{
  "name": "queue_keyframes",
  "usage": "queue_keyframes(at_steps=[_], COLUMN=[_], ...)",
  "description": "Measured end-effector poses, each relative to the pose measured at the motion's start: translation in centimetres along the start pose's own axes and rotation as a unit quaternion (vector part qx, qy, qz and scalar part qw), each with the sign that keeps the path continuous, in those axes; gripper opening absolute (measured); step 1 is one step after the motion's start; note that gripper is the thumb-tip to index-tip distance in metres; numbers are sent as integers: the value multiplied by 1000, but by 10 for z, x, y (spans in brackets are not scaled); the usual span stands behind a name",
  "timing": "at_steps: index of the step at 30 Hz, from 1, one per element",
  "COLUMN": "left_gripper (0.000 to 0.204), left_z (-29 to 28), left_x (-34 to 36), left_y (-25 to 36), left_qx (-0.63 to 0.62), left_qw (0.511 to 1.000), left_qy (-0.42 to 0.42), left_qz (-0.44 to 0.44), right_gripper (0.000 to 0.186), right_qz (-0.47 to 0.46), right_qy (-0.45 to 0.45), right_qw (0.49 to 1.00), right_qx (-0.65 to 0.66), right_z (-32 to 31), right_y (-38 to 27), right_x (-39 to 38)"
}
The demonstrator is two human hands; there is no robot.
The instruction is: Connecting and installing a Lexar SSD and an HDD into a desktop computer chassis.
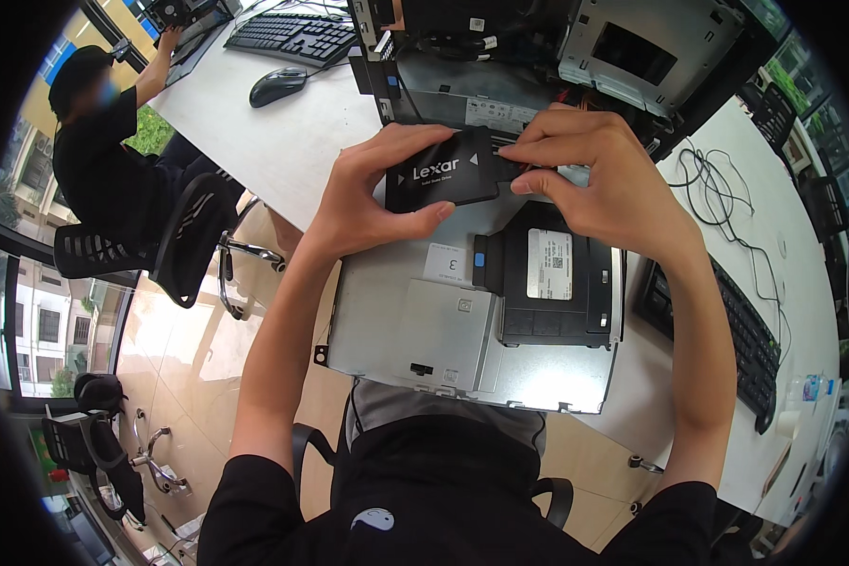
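Note:
My left hand (363, 193) grips a flat black solid-state drive (443, 184) by its edges, thumb below and fingers above. At the drive's right edge, my right hand (599, 174) pinches a small dark cable connector (507, 171) between thumb and fingers. The connector meets or nearly meets the drive; whether it is fully seated I cannot tell. Beneath both hands lies a silver metal computer panel (377, 321), bearing a black drive unit (552, 316) with a white label and a blue tab. Beyond the hands stands an open computer case (424, 102) with wires inside.
A black keyboard (292, 38) and mouse (278, 87) are at the far left of the table. Another keyboard (740, 344), loose cables (722, 189) and a bottle (809, 388) lie at the right. To the left, a person (113, 160) sits on a mesh chair (193, 241).

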State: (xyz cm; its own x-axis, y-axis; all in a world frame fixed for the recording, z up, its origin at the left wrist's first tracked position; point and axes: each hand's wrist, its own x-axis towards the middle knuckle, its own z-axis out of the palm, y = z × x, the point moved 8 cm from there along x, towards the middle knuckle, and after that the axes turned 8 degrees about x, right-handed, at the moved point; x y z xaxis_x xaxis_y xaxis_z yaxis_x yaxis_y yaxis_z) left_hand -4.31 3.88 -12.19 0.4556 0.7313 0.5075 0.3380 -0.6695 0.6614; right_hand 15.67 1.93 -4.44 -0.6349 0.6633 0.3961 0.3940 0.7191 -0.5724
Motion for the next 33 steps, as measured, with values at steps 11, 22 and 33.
queue_keyframes(at_steps=[11,22,33], left_gripper=[71,69,77], left_z=[-2,-2,0], left_x=[-1,-1,0], left_y=[2,1,6], left_qx=[-34,-16,35], left_qw=[999,999,999], left_qy=[21,33,-1], left_qz=[-5,11,14], right_gripper=[28,27,25], right_qz=[3,-17,-8], right_qy=[11,16,14], right_qw=[999,1000,1000], right_qx=[33,-13,-27], right_z=[-1,1,3], right_y=[4,2,2], right_x=[-1,-1,-1])
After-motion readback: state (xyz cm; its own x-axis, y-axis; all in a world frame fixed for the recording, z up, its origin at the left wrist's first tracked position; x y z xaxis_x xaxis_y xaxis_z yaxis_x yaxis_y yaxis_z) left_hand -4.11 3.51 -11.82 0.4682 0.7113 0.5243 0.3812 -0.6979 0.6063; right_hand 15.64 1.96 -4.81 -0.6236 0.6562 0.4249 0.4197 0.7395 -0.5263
